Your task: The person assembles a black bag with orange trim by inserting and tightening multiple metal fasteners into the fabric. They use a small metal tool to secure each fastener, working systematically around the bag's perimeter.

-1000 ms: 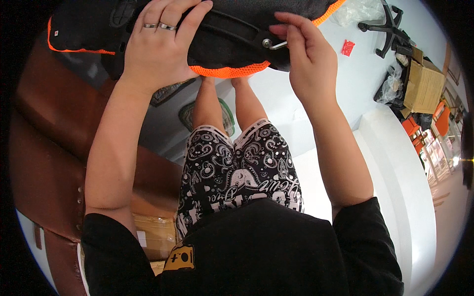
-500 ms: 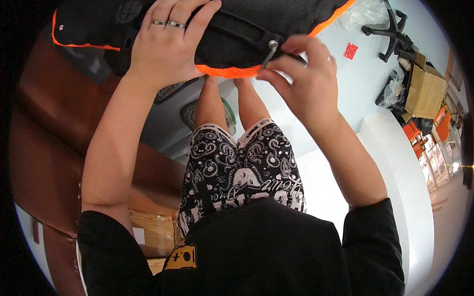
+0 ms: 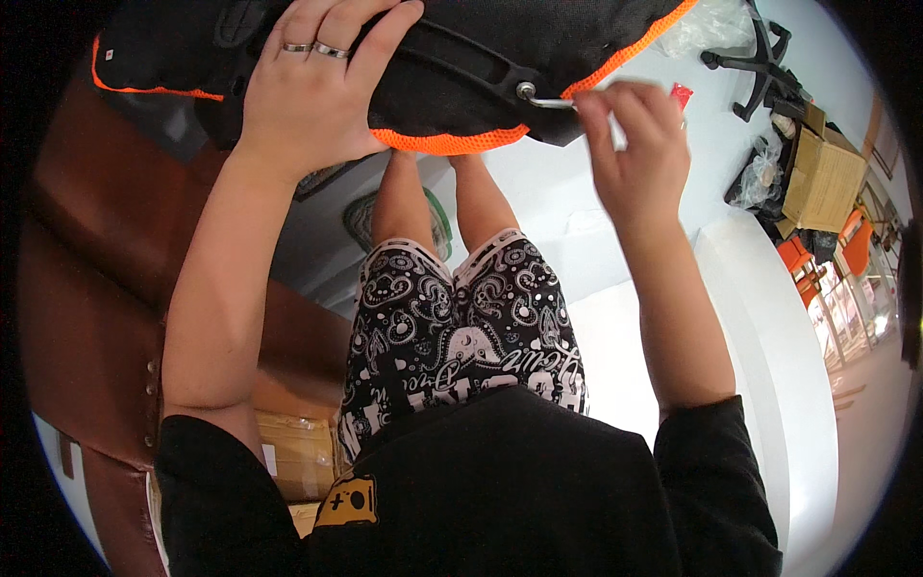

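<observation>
A black mesh chair panel [image 3: 596,38] with orange edging [image 3: 452,143] spans the top of the view. Along it runs a black plastic bracket [image 3: 437,72], fixed at one end by a round silver bolt [image 3: 526,90]. My left hand [image 3: 308,101], two rings on its fingers, is wrapped over the bracket and grips the chair panel; its fingertips are partly out of sight. My right hand [image 3: 639,154] pinches the outer end of a silver hex key [image 3: 555,102]. The key's other end sits at the bolt, its shaft pointing right.
A brown leather sofa [image 3: 101,260] lies on the left, with a cardboard box [image 3: 298,452] by my side. To the far right are a black chair base [image 3: 760,62], clear plastic wrap [image 3: 711,29], an open carton [image 3: 822,178] and a red packet [image 3: 681,94].
My right hand has swung right and slightly down, turning the hex key from pointing down to pointing right. My left hand keeps its hold; the view has shifted slightly.
</observation>
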`<move>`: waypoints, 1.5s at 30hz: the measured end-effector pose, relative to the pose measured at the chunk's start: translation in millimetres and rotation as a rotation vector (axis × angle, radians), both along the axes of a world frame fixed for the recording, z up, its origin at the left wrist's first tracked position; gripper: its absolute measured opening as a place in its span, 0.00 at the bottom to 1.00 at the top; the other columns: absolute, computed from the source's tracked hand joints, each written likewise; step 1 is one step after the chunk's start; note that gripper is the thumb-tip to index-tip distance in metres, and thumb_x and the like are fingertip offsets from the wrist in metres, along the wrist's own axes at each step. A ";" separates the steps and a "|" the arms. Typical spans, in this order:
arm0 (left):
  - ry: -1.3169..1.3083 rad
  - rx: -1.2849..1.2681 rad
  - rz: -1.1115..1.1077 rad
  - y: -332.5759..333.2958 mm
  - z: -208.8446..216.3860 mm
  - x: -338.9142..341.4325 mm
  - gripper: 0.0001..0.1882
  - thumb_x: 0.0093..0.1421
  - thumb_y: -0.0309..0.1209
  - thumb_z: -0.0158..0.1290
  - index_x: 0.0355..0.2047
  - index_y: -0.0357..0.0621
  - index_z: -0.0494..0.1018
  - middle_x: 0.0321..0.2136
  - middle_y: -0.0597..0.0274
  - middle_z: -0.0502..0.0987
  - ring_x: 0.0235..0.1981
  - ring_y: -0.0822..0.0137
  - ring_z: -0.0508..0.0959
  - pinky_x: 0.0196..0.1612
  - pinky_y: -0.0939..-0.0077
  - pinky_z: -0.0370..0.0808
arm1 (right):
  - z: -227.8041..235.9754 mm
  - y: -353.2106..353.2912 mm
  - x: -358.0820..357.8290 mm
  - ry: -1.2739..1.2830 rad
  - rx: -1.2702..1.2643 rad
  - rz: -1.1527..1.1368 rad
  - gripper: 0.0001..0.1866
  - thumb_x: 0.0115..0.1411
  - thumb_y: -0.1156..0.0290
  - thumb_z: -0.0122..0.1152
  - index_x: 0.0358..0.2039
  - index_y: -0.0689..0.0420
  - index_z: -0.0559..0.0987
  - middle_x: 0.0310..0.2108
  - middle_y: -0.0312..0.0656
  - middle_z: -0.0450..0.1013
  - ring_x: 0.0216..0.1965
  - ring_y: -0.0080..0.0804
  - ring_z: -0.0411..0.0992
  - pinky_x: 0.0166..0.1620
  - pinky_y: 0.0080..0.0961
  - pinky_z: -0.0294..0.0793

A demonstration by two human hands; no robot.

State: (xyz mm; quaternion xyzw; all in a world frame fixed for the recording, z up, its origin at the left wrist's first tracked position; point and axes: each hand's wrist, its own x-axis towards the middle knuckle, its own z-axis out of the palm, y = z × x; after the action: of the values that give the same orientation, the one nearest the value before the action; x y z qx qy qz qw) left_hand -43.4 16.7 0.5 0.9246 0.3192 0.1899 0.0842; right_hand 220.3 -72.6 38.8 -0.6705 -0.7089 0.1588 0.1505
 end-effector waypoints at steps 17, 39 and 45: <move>0.091 -0.051 -0.005 6.0 9.5 6.3 0.48 0.33 0.57 0.66 0.52 0.41 0.69 0.48 0.53 0.67 0.51 0.50 0.67 0.58 0.49 0.64 | 11.8 49.6 -41.2 0.087 0.083 0.172 0.07 0.51 0.67 0.66 0.32 0.48 0.80 0.27 0.33 0.69 0.29 0.31 0.68 0.38 0.28 0.65; 0.041 -0.014 -0.030 7.8 0.9 2.5 0.49 0.35 0.63 0.63 0.51 0.40 0.69 0.48 0.53 0.68 0.50 0.50 0.67 0.56 0.50 0.66 | 16.2 -20.1 -8.9 -0.184 -0.088 0.132 0.13 0.52 0.65 0.65 0.41 0.42 0.83 0.30 0.25 0.69 0.32 0.24 0.70 0.41 0.33 0.63; 0.036 -0.009 -0.022 8.8 0.4 2.0 0.48 0.35 0.61 0.63 0.51 0.40 0.69 0.48 0.53 0.68 0.50 0.50 0.67 0.56 0.50 0.65 | 21.1 22.9 9.6 -0.138 -0.041 0.481 0.12 0.46 0.67 0.70 0.33 0.44 0.82 0.30 0.26 0.71 0.33 0.25 0.72 0.45 0.34 0.66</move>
State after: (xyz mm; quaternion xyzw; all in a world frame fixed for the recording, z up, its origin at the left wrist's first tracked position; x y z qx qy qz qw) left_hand -41.3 25.5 0.8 0.9310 0.3112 0.1710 0.0846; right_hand 229.9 -49.7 59.9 -0.4945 -0.8534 0.1582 0.0463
